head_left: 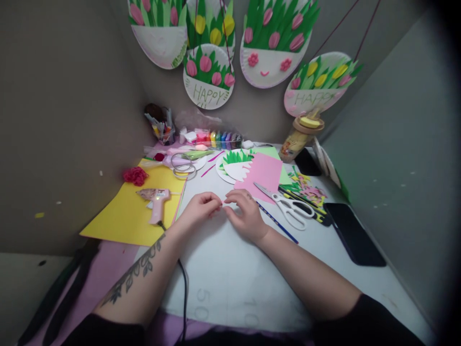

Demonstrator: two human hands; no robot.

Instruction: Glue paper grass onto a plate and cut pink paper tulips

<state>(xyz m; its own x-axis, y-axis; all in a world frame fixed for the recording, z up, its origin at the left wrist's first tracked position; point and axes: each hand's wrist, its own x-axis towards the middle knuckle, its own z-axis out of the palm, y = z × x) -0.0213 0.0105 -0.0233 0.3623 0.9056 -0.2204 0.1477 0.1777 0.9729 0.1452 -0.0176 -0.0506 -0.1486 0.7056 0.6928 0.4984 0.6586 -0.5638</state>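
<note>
My left hand (200,207) and my right hand (244,214) meet at the middle of the white table (230,269), fingertips pinched together on a small pink paper piece (223,203) that is mostly hidden. A pink paper sheet (262,174) lies just beyond my right hand. White-handled scissors (288,204) rest to its right, and a blue pencil (277,223) runs under my right wrist. A pink glue gun (157,202) lies on a yellow sheet (129,214) left of my left hand, its black cord trailing toward me.
Paper plates with green grass cutouts (234,163) lie behind the pink sheet. Paint pots (219,139), a cup of tools (162,127) and a bottle (300,137) stand at the back. A dark phone (355,233) lies right. Tulip plate crafts (209,77) hang on the wall.
</note>
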